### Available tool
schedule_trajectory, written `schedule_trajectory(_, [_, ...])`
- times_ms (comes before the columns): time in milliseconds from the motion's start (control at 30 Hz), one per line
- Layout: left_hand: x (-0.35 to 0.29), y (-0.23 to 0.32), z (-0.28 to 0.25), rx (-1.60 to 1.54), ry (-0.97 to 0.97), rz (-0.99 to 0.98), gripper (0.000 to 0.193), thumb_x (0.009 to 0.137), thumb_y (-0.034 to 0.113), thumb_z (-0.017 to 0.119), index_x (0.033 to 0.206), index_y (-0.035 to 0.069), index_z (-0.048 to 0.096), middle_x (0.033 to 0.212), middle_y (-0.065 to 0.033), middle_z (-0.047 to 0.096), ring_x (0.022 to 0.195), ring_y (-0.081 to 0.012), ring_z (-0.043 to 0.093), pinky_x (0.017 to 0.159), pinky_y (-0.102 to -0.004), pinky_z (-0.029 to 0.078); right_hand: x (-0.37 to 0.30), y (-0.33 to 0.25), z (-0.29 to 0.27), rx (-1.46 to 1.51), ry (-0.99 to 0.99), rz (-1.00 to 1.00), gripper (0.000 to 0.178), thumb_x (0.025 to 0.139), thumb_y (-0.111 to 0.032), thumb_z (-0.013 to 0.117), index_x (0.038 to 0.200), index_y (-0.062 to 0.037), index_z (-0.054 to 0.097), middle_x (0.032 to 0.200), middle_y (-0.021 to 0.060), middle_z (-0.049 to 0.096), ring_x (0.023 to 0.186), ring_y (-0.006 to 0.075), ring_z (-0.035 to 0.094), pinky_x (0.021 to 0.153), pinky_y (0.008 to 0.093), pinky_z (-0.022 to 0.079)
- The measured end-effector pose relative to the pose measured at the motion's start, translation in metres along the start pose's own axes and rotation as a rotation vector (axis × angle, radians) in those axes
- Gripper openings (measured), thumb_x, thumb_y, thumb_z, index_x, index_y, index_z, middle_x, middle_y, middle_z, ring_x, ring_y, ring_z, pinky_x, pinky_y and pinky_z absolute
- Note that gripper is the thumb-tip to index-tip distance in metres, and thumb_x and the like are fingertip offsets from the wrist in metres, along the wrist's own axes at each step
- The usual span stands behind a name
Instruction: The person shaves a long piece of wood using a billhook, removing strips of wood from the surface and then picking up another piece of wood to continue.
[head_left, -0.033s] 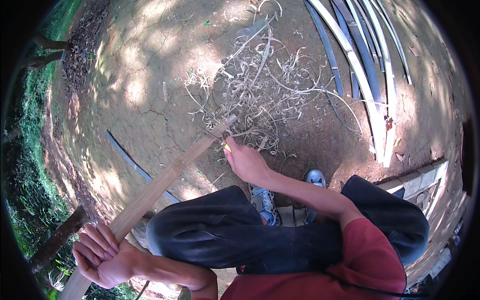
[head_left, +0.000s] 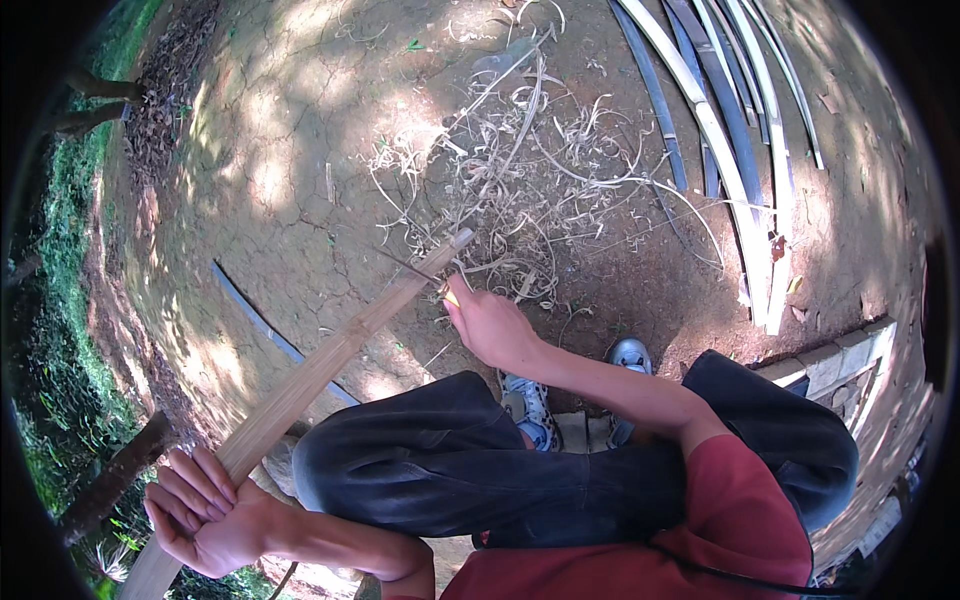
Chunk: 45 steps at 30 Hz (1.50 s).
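A long pale bamboo strip (head_left: 310, 380) slants from the lower left up to a cut end above my right hand. My left hand (head_left: 205, 510) is closed around its lower part, palm side up, with fingers curled. In my right hand (head_left: 497, 330) is a knife (head_left: 452, 297) with a bit of yellow handle showing. Its thin dark blade lies across the bamboo close to the far end and sticks out past the strip's left side. Most of the handle is hidden by my fingers. Curly bamboo shavings (head_left: 500, 180) lie on the ground just beyond.
Several long dark and pale strips (head_left: 735, 170) lie at the far right. One thin dark strip (head_left: 255, 318) rests on the ground to the left, partly behind the bamboo. My knees flank my shoes (head_left: 530, 410). A low block edging (head_left: 830, 375) stands at right, green plants (head_left: 60, 350) at left.
The knife blade has shifted slightly and shows more of its length left of the bamboo. My right hand has moved a little with it; my left hand stays put.
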<state>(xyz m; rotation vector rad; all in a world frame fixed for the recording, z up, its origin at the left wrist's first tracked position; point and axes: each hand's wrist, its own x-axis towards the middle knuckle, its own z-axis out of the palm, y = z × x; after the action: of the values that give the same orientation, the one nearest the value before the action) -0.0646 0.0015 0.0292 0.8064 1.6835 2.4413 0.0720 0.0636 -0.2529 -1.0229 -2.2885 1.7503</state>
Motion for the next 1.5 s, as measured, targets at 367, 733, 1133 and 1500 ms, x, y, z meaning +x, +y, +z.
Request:
schedule_trajectory(367, [0.000,-0.001,0.007,-0.051,0.041,-0.006,0.039,0.082,0.009,0.047,0.056,0.019,0.021,0.051,0.0031,0.018,0.041,-0.0086,0.011,0.033,-0.0232,0.008,0.013,0.056,0.019,0.087,0.063,0.183,0.027,0.093,-0.015,0.047,0.108,0.0050,0.038,0.069,0.0282,0.061,0.068,0.0475,0.061,0.062,0.0552,0.048])
schedule_trajectory(733, [0.003,-0.003,0.017,-0.045,0.079,0.006,0.037,0.081,0.009,0.047,0.056,0.019,0.022,0.051,0.0030,0.018,0.040,-0.0086,0.012,0.032,-0.0223,0.009,0.034,0.090,0.047,-0.277,0.135,0.275,0.027,0.092,-0.013,0.047,0.109,0.0054,0.039,0.072,0.0277,0.063,0.064,0.0435,0.064,0.058,0.0508,0.052])
schedule_trajectory(1133, [0.003,-0.003,0.002,0.014,0.077,0.028,0.038,0.084,0.011,0.048,0.056,0.018,0.023,0.051,0.0021,0.020,0.039,-0.0079,0.012,0.032,-0.0219,0.010,0.009,0.027,-0.007,0.035,0.100,-0.069,0.022,0.095,-0.015,0.047,0.106,0.0015,0.040,0.071,0.0245,0.060,0.064,0.0433,0.061,0.060,0.0517,0.047])
schedule_trajectory(1500, [0.010,-0.004,0.011,-0.045,0.048,0.011,0.038,0.084,0.009,0.049,0.056,0.018,0.024,0.050,0.0031,0.019,0.038,-0.0079,0.011,0.032,-0.0219,0.010,0.033,0.094,0.040,-0.145,0.025,0.268,0.021,0.095,-0.020,0.046,0.102,-0.0001,0.043,0.077,0.0275,0.063,0.073,0.0456,0.063,0.066,0.0544,0.048])
